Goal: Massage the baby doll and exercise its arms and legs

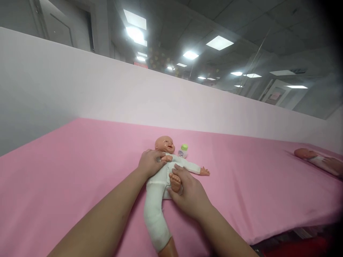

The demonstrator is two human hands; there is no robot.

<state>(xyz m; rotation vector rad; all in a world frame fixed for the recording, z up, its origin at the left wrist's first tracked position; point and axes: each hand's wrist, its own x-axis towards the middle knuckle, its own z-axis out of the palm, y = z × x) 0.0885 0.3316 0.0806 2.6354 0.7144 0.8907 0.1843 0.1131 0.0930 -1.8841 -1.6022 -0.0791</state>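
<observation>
A baby doll [158, 180] with a white cloth body lies face up on the pink sheet [107, 150], its head toward the wall. My left hand [151, 162] is closed around the doll's arm by its chest, near the small fist. The doll's bent leg is in my right hand [189, 189], whose fingers wrap round beside the bare foot. The other leg stretches toward me, and one arm lies out to the right. Beside the doll's head is a small clear bottle [183, 151] with a green cap.
Another doll [321, 161] lies at the far right of the sheet, with what looks like a hand on it. A low white wall [120, 92] runs behind the sheet, with glass above. Something red [300, 248] shows below the right edge.
</observation>
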